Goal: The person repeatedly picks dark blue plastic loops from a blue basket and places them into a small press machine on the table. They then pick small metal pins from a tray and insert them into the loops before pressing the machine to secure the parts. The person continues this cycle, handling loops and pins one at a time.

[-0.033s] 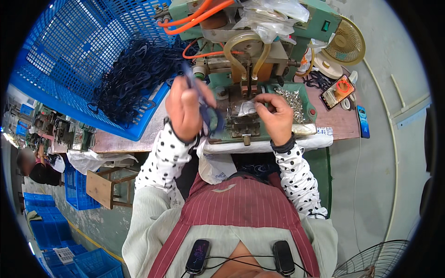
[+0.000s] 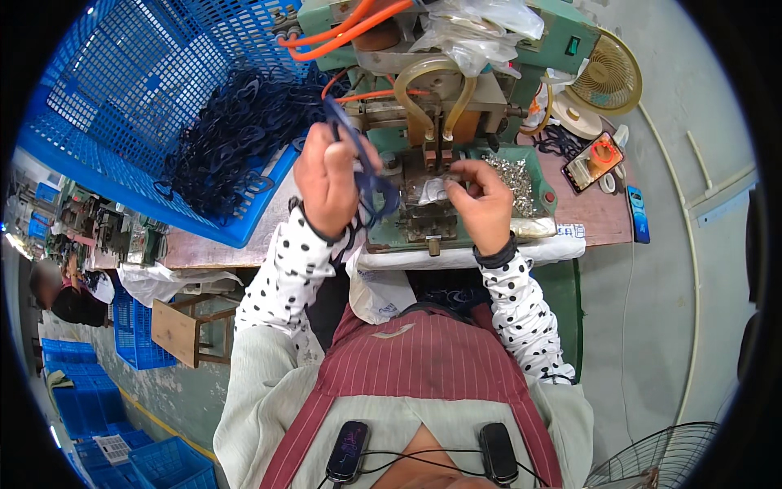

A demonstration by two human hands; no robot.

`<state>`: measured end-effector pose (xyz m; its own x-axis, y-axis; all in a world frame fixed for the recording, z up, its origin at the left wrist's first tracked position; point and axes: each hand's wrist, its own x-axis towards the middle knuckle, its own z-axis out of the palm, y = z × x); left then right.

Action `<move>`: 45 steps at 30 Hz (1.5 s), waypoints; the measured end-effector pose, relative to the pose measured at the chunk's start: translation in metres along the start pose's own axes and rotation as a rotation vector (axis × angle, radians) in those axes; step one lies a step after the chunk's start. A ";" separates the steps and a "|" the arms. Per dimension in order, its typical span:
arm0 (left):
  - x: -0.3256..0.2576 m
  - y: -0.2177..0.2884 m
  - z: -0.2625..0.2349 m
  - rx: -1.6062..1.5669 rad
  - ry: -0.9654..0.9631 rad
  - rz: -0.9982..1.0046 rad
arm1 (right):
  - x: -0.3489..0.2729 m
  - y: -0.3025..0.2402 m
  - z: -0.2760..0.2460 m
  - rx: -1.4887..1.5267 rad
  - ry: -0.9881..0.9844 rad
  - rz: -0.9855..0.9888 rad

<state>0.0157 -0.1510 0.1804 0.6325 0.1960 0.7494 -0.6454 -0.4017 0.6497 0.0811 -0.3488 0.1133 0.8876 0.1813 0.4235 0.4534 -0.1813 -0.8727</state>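
1. Curling with the fingers of the left hand (image 2: 327,183) around a thin dark-blue looped strap (image 2: 373,184); gripping it in the air, just left of the middle of the brown wooden worktop (image 2: 265,236), above its front edge.
2. Raised slightly since the earlier picture, strap and all; blurred at the strap's upper end.
3. Narrowed to a small gap between thumb and forefinger at the right hand (image 2: 486,208), right at a small pale shiny piece (image 2: 432,191) on the dark metal bed (image 2: 432,213) of a green metal press (image 2: 554,37); cannot tell whether pinching it or merely touching. Shifted only slightly since then.
4. Suggesting, by judgement, separate handling for now: strap at the left, shiny piece at the right.
5. Set between bed and worktop's right edge: a green open tray (image 2: 536,175), heaped with small silvery metal pieces (image 2: 509,181).
6. Placed at the worktop's left end: a blue plastic lattice basket (image 2: 179,217), piled with tangled dark-blue straps (image 2: 232,130).
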 end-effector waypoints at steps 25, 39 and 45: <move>-0.076 -0.005 0.034 0.154 -0.498 0.556 | 0.011 0.065 -0.051 0.123 0.201 0.100; -0.091 -0.016 0.061 0.239 -0.272 0.397 | 0.009 0.130 -0.095 -0.668 0.290 -0.036; -0.093 -0.013 0.065 0.273 -0.242 0.389 | 0.011 0.138 -0.114 -0.341 0.134 0.221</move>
<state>-0.0070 -0.2219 0.0939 0.4697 -0.2128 0.8568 -0.7377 -0.6277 0.2486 0.1628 -0.4824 0.0254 0.9590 -0.0212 0.2824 0.2316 -0.5153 -0.8251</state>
